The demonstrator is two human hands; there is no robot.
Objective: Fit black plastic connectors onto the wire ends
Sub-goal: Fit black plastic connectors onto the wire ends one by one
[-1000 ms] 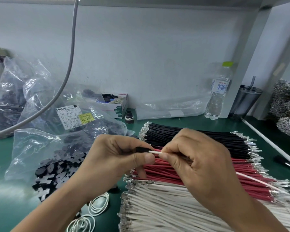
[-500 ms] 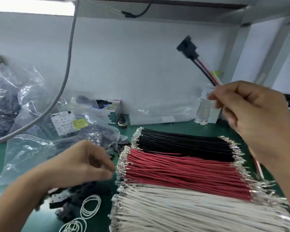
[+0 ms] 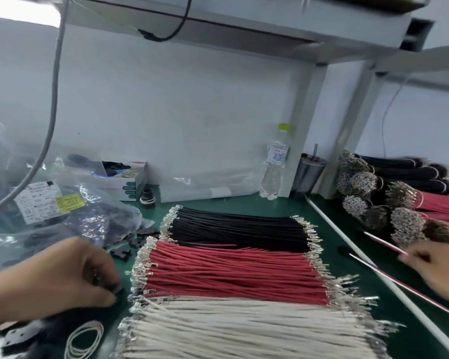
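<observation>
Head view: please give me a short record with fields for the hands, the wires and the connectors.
left hand: fingers curled down at loose black connectors beside the wire stacks; grip blurred
right hand: at right edge, blurred, by thin red-white wires
wire stacks: black wires farthest, red wires in the middle, white wires nearest
connector bag: clear, labelled, left of the stacks
table: green

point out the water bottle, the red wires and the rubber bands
water bottle (image 3: 274, 174): head view, clear body under the label
red wires (image 3: 231, 273): head view, middle of the bundle
rubber bands (image 3: 84, 338): head view, looped strands
</observation>
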